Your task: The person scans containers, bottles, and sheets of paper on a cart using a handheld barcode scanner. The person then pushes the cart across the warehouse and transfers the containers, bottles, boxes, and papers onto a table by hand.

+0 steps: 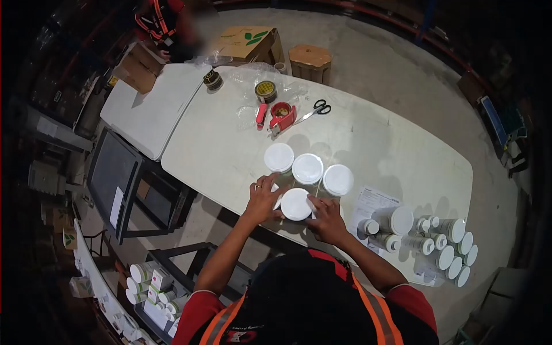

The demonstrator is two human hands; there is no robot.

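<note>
A white-lidded jar (296, 204) stands near the table's front edge, between my two hands. My left hand (262, 201) curls around its left side, the thumb low against it and the fingers over another white lid (279, 195) that is mostly hidden. On the right side, my right hand (328, 221) grips the same jar with bent fingers at its rim. Just beyond stand three more white-lidded jars, the left one (279, 157), the middle one (307, 168) and the right one (337, 180), close together.
Scissors (314, 111), a red tape dispenser (282, 119) and tape rolls (265, 91) lie farther back. Printed papers (374, 210) and several white bottles (428, 246) sit at right. A dark cart (158, 282) holds more jars. A co-worker (164, 29) stands beside an open carton (138, 67).
</note>
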